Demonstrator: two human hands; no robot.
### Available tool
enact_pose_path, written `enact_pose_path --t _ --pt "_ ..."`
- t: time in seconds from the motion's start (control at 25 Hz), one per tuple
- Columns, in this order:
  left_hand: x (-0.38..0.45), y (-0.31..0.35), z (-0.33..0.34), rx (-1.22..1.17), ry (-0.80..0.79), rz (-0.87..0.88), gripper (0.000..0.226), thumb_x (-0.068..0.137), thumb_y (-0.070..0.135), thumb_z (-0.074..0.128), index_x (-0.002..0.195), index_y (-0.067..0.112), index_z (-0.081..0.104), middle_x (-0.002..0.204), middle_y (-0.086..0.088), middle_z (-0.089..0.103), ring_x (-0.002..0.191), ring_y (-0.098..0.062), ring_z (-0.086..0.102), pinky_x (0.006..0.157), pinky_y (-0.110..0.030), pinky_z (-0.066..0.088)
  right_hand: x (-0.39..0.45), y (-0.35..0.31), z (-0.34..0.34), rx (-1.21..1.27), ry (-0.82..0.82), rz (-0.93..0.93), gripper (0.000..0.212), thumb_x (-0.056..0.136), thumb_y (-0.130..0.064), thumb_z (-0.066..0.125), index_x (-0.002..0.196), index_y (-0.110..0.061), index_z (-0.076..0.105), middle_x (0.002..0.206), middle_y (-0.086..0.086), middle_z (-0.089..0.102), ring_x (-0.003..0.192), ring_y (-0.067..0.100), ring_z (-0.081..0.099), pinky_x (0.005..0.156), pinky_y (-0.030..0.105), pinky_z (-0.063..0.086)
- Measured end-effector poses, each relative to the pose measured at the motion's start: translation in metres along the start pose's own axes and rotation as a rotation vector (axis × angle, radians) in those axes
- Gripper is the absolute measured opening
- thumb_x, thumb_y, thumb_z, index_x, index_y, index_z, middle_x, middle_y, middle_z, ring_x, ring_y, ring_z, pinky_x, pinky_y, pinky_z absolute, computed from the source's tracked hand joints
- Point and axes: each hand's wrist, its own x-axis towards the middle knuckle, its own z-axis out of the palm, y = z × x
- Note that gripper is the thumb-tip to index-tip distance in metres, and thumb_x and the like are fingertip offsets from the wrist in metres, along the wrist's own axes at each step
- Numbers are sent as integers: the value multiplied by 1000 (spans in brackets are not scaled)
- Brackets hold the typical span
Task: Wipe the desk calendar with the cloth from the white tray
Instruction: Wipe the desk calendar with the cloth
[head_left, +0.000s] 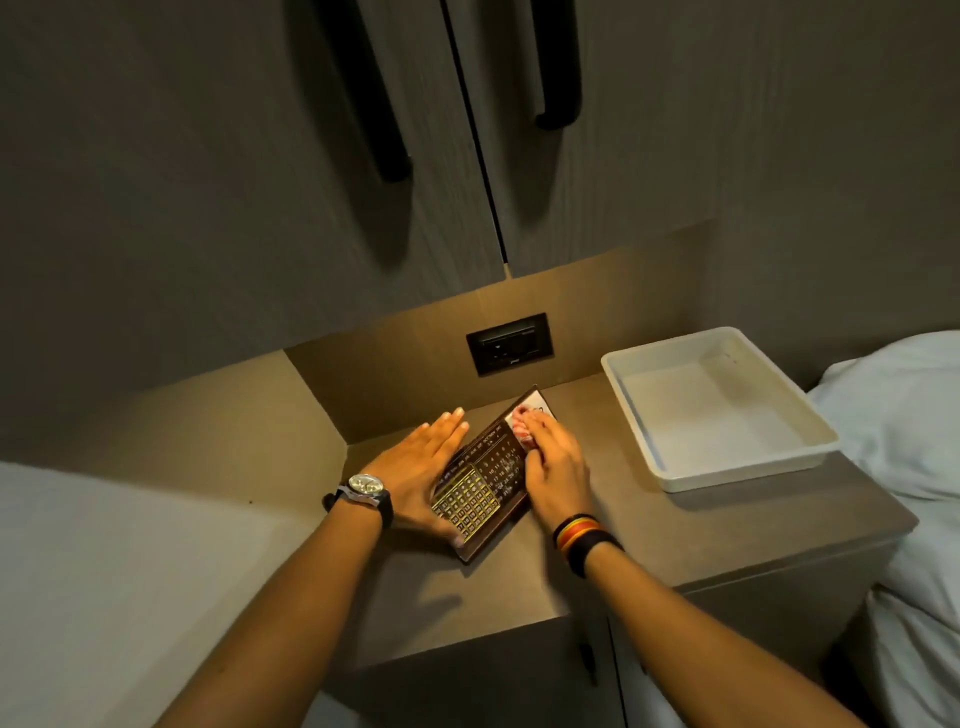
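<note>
A dark brown desk calendar (485, 480) with gold and white date grids leans on the brown bedside table (649, 530). My left hand (415, 467) lies flat against its left side, thumb under the lower edge, bracing it. My right hand (556, 470) presses a red-and-white cloth (521, 427) onto the calendar's upper right part; only a small bunch of cloth shows past the fingers. The white tray (748, 462) stands to the right with nothing in it.
A black wall socket (509, 344) sits in the back panel behind the calendar. Cabinet doors with long black handles (387, 145) hang above. White bedding (904, 415) lies to the right and a pale surface (104, 571) to the left.
</note>
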Motion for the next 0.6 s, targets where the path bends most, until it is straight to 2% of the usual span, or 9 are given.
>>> enact_pose_path --t 0.12,0.28,0.48,0.52,0.6 --pt "4 -6 13 -72 -27 15 161 50 81 82 161 25 -20 170 -1 -23 157 -19 -16 127 -37 -2 -17 -3 40 44 5 -7 50 98 -8 46 144 -28 51 149 -4 51 140 9 43 119 35 35" --pt "10 6 29 -250 57 -1 160 53 54 96 162 25 -17 173 -1 -13 158 -19 -4 128 -43 19 -20 -2 66 119 -4 141 52 101 -15 48 151 -28 42 156 -4 44 144 10 37 120 36 34" --pt "5 5 36 -300 54 16 165 50 48 100 160 26 -22 172 -1 -16 158 -21 1 125 -40 26 -43 1 67 -12 -145 -73 52 101 -19 50 150 -30 42 154 -6 44 143 8 37 119 31 32" --pt "4 6 37 -311 61 11 165 51 48 100 160 27 -22 172 -1 -16 158 -21 2 124 -40 27 -35 4 64 -16 -120 -51 52 100 -15 50 149 -28 44 153 -5 46 142 8 38 119 33 34" --pt "5 8 39 -339 67 4 165 52 50 99 159 27 -24 172 -1 -16 158 -22 2 125 -42 26 -16 6 61 43 -15 129 52 99 -9 48 148 -25 48 151 -1 49 139 11 41 117 39 39"
